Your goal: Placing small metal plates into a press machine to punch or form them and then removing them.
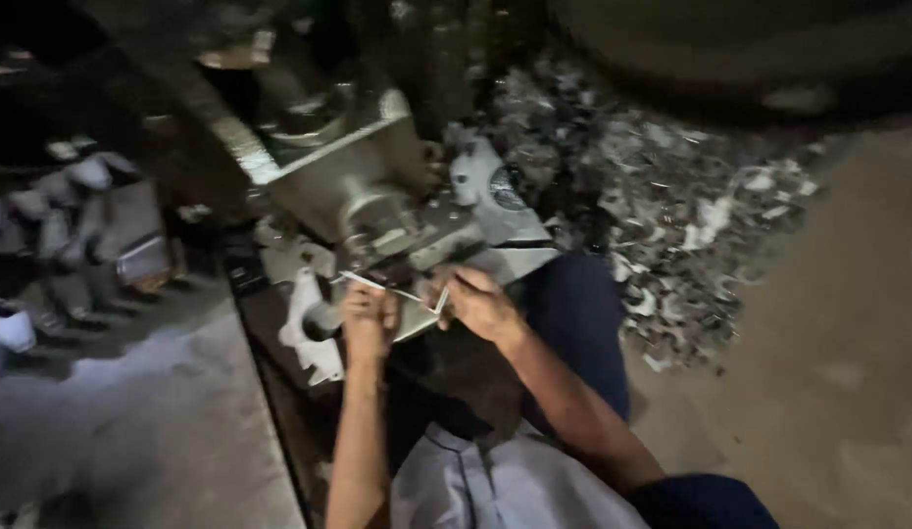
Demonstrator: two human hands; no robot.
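Dim workshop floor, metal scrap [671, 216] at two o'clock: left hand [369, 321] and right hand [478, 304] pinch thin strip [392, 290]; sharp edges may cut.

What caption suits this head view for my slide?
Both hands, left hand and right hand, hold a thin metal strip at a grimy machine beside scattered scrap.

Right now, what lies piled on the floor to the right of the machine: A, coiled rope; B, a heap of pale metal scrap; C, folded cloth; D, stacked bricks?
B: the heap of pale metal scrap spreads over the floor beside the machine.
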